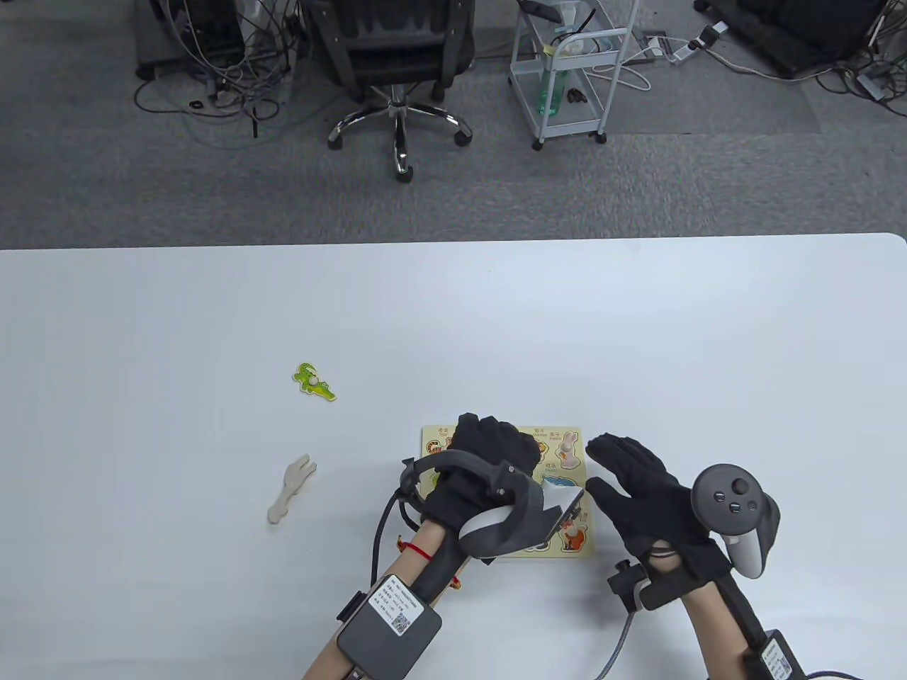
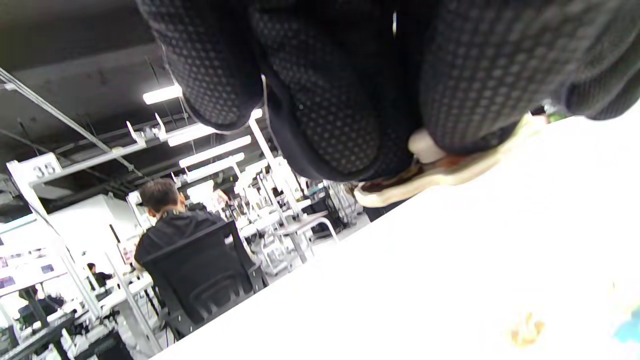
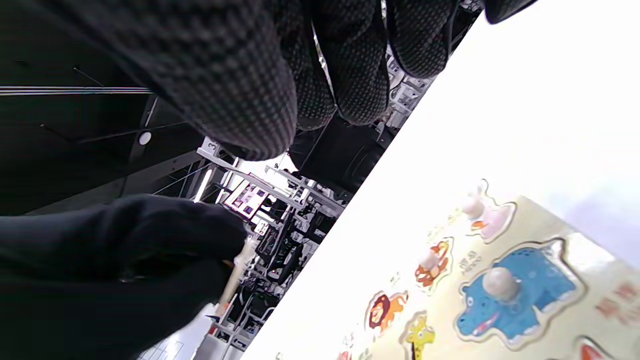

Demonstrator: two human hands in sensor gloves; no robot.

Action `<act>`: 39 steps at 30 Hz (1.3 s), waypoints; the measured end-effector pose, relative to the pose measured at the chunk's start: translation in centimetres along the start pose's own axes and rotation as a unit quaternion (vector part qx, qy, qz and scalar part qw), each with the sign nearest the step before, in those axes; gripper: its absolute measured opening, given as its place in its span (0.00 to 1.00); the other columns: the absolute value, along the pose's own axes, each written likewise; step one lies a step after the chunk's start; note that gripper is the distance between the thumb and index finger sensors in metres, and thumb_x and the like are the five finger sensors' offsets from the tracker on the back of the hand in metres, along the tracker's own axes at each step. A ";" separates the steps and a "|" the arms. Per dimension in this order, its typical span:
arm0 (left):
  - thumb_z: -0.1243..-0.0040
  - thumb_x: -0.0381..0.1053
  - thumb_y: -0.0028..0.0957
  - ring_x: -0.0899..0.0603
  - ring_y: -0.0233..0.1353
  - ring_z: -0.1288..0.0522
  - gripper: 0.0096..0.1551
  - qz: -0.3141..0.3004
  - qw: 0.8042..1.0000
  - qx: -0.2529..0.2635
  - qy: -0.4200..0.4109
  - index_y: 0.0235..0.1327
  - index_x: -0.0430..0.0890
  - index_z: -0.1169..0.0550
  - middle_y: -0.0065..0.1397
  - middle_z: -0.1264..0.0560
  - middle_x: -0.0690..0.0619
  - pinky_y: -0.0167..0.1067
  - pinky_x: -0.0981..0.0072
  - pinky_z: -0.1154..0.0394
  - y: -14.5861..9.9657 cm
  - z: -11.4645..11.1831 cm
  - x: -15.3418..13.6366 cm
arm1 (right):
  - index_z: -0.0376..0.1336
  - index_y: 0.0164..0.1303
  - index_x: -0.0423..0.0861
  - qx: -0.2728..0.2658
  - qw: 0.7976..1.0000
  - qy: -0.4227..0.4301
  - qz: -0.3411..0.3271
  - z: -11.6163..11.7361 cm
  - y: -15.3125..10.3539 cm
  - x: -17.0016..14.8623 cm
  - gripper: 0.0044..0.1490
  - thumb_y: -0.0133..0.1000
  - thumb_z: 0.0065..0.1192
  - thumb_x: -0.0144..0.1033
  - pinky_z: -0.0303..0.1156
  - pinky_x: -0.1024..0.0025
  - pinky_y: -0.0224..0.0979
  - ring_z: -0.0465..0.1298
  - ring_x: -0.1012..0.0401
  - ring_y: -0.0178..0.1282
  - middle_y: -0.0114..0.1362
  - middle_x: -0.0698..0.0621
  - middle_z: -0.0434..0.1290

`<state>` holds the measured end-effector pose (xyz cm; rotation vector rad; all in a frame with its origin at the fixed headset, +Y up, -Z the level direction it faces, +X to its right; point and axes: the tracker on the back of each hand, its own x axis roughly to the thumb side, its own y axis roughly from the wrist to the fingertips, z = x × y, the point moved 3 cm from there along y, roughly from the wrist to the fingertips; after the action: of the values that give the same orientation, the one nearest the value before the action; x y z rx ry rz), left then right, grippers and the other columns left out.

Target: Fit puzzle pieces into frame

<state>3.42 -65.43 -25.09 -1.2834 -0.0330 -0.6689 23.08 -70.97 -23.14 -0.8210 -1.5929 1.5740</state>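
Both hands sit low over the white surface (image 1: 453,319), where the frame (image 1: 575,435) lies flat near the front edge. Left hand (image 1: 489,453) hovers over the frame's left half, fingers (image 2: 320,100) curled and pinching a piece (image 2: 430,172) by its knob just above the board; right hand (image 1: 648,489) hangs spread at the frame's right edge, holding nothing. Well apart to the left lie a plain wooden piece (image 1: 290,489) and, farther back, a green crocodile (image 1: 314,381).
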 end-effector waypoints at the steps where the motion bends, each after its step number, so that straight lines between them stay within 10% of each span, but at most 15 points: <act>1: 0.24 0.59 0.41 0.54 0.51 0.09 0.22 -0.003 1.000 -0.013 0.003 0.50 0.65 0.14 0.59 0.10 0.63 0.65 0.55 0.19 0.5 -1.1 0.2 | 0.69 0.69 0.44 -0.006 1.000 0.005 0.002 -0.1 0.0 -0.1 0.37 0.50 0.77 0.42 0.53 0.30 0.77 0.61 0.37 0.81 0.79 0.38 0.69; 16: 0.22 0.60 0.39 0.55 0.51 0.09 0.20 -0.008 0.995 -0.095 0.036 0.47 0.68 0.12 0.57 0.10 0.66 0.66 0.57 0.19 5.2 -8.9 2.4 | 0.69 0.68 0.41 -0.049 0.997 0.056 0.022 -1.3 0.0 -0.9 0.35 0.52 0.74 0.43 0.54 0.29 0.75 0.65 0.34 0.77 0.77 0.36 0.71; 39: 0.22 0.61 0.38 0.55 0.52 0.10 0.22 -0.003 0.990 -0.138 0.036 0.48 0.67 0.13 0.57 0.10 0.67 0.67 0.57 0.20 5.3 -9.9 2.1 | 0.67 0.69 0.41 -0.071 0.995 0.071 0.010 -1.7 -0.3 -0.4 0.36 0.53 0.72 0.44 0.55 0.28 0.74 0.66 0.33 0.75 0.75 0.35 0.71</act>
<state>4.34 -74.54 -31.98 -1.5231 0.1179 -0.7434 24.78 -70.43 -22.91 -1.0043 -1.6111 1.3960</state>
